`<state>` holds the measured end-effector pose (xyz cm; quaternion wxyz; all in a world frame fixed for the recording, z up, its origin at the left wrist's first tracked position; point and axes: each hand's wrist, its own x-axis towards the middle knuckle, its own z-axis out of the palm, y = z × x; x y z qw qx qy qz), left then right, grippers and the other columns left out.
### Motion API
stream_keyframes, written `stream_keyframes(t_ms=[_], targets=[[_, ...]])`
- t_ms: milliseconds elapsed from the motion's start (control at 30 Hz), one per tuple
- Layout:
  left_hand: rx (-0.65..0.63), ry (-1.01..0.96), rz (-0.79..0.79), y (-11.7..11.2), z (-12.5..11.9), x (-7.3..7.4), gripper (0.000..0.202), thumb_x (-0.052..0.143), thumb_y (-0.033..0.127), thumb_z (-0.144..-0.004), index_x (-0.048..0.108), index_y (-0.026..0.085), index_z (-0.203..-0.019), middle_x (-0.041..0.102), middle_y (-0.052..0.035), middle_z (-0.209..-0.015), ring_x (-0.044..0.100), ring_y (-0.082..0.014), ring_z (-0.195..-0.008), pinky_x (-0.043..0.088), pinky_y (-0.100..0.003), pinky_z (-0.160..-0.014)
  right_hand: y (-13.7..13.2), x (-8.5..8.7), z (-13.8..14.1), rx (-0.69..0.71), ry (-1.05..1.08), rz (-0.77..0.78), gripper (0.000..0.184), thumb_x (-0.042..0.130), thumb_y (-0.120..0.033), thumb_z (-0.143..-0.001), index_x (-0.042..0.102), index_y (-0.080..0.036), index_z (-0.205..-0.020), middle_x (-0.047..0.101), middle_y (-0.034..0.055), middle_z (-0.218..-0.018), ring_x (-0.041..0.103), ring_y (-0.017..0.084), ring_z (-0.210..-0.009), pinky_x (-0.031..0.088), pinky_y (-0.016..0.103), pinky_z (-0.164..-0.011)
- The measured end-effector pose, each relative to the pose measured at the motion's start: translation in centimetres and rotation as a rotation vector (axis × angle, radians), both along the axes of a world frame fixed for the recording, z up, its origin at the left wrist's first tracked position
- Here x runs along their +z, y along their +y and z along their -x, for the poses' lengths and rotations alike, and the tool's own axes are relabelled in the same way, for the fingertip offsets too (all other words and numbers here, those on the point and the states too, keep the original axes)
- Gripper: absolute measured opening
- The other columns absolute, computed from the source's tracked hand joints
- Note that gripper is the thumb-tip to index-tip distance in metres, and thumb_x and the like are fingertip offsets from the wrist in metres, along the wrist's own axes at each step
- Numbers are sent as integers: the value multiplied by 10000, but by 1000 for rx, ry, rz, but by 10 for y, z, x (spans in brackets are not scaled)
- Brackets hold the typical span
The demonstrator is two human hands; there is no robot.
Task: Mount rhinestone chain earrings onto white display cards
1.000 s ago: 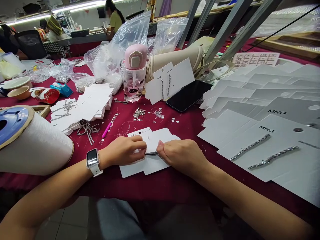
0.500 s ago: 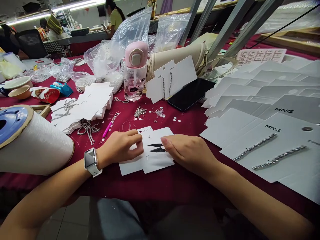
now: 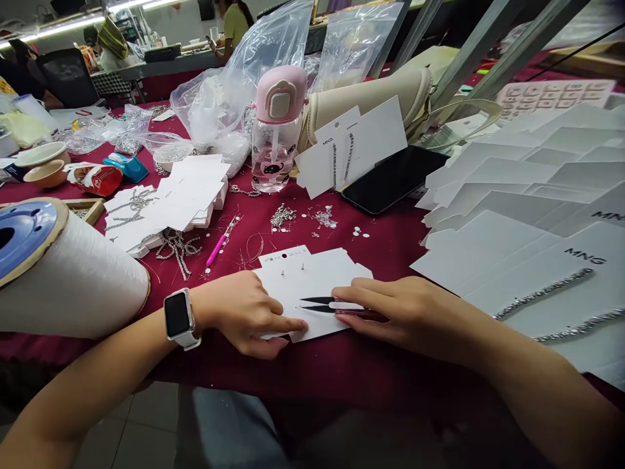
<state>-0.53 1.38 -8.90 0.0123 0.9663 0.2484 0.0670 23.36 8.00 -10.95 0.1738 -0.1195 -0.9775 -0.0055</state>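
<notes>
A white card (image 3: 327, 270) lies face down on the dark red cloth in front of me, overlapping another card. Two small metal posts stand up near its upper edge. My left hand (image 3: 247, 312) rests at the card's lower left, index finger stretched out and touching the surface, the other fingers partly curled, with nothing visible in it. From the right, my right hand (image 3: 400, 309) grips a pair of thread snips (image 3: 346, 305). Their dark blades lie slightly apart, low over the card and pointing left towards small dots near my left fingertip.
Behind the card lie a silver bead pile (image 3: 282, 217), clear bits (image 3: 324, 217) and a pink pen-like tool (image 3: 219, 247). A large thread spool (image 3: 92, 267) stands left. Stacked cards (image 3: 508, 260) fill the right. A bottle (image 3: 277, 130) and a phone (image 3: 393, 179) sit further back.
My left hand has dropped towards the card's lower edge, its index finger now extended. My right hand has moved right and lower with the snips. A second post now shows on the card.
</notes>
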Motion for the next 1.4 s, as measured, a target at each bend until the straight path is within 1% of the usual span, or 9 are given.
stream_keyframes(t_ms=[200,400,800,1000,1100,1167,1233,1333,1400], targets=[[28,-26,77,1,-2,-1,323,496,281,-733,610,241,-1033,609,32,-577,461,-82,-432,302,-244,-425,-1,-2,1,46,-3,-148,142,425,-247,-854,534,-174,-907,523,-38,-601,449,73,-422,260,243,-428],[31,-32,105,2,-2,1,328,513,264,-723,610,245,-1036,593,34,-562,450,-76,-431,291,-238,-422,-3,-1,1,82,23,-239,154,413,-224,-864,512,-155,-960,532,-38,-602,450,69,-421,272,245,-426],[32,-70,115,3,-1,-1,309,503,255,-725,619,250,-1012,596,31,-564,461,-75,-439,289,-232,-427,-5,0,2,126,54,-327,161,430,-174,-853,509,-146,-991,507,-59,-550,403,62,-396,292,242,-419],[27,-66,108,3,-1,-2,315,512,254,-724,626,247,-1017,611,33,-579,458,-78,-439,289,-240,-427,-4,-1,1,166,32,-308,177,407,-119,-853,496,-123,-1006,485,-61,-525,422,66,-400,287,249,-421],[32,-45,121,3,0,-2,324,504,261,-733,620,257,-1036,623,29,-600,464,-81,-449,293,-243,-435,-3,-1,-1,202,-3,-312,235,353,-38,-841,474,-96,-1035,488,-51,-530,427,71,-408,290,249,-430],[36,-32,127,3,0,-2,328,500,265,-736,616,260,-1042,627,27,-608,465,-82,-450,293,-243,-437,-3,-1,-2,213,-23,-325,304,328,21,-810,464,-95,-1056,495,-45,-543,429,74,-417,297,247,-438],[36,-29,131,4,0,-3,328,499,266,-738,614,260,-1045,629,28,-614,466,-82,-453,295,-244,-439,-4,0,-2,208,-33,-342,347,327,47,-786,463,-102,-1068,491,-46,-542,428,78,-421,302,247,-443],[32,-34,134,3,0,-3,325,501,267,-739,610,258,-1044,631,28,-621,469,-80,-458,297,-243,-443,-5,0,-2,201,-37,-354,337,347,43,-784,480,-109,-1054,493,-49,-531,424,79,-416,299,249,-444],[26,-44,129,3,1,-3,318,504,265,-737,610,254,-1036,631,30,-619,469,-77,-457,296,-240,-443,-5,0,-2,194,-4,-331,254,375,-23,-820,510,-119,-1013,503,-51,-518,419,76,-403,297,248,-438]])
